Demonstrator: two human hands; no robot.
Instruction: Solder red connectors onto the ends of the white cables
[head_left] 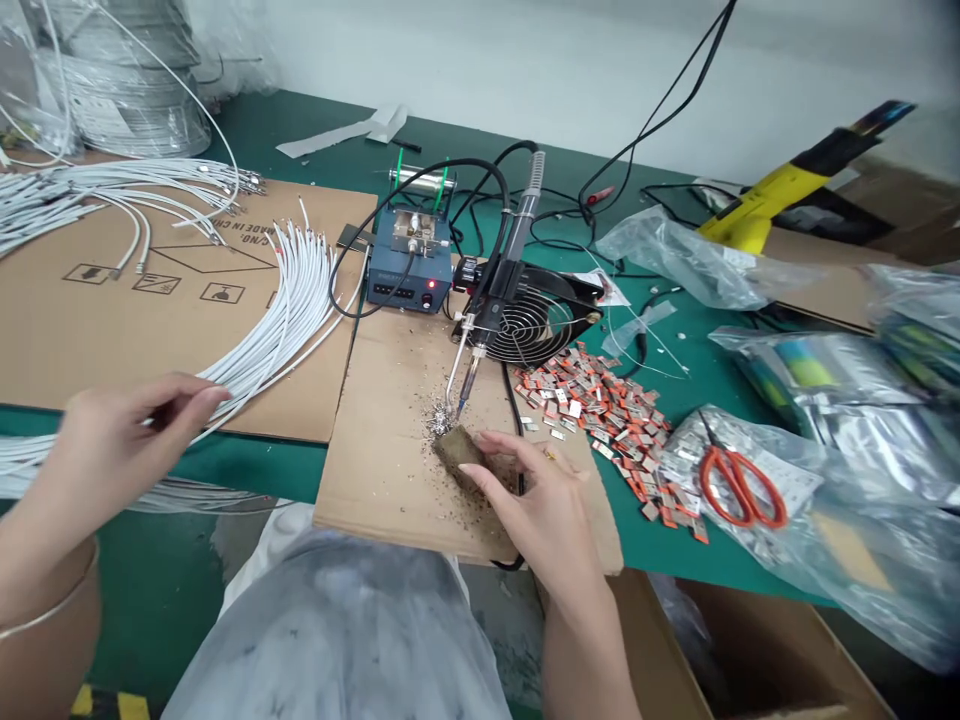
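My right hand point(544, 490) grips a worn brown sponge point(459, 455) between thumb and fingers, just below the tip of a soldering iron point(491, 310). The iron is held tip down in a stand, and a thin metal feed tube runs beside it. Bright solder scraps point(438, 420) and dark crumbs lie around the sponge. On the left, my left hand point(142, 435) has its thumb and index finger pinched together at the lower end of a bundle of white cables point(281, 320). Whether a cable is between those fingers cannot be made out.
A blue solder feeder point(409, 265) with a solder spool point(424, 180) stands behind a cardboard sheet point(375, 470). Nearby are a black fan point(532, 325), a pile of small orange-and-metal connectors point(600, 410), orange-handled scissors point(739, 487), plastic bags point(817, 550) and a yellow tool point(765, 205).
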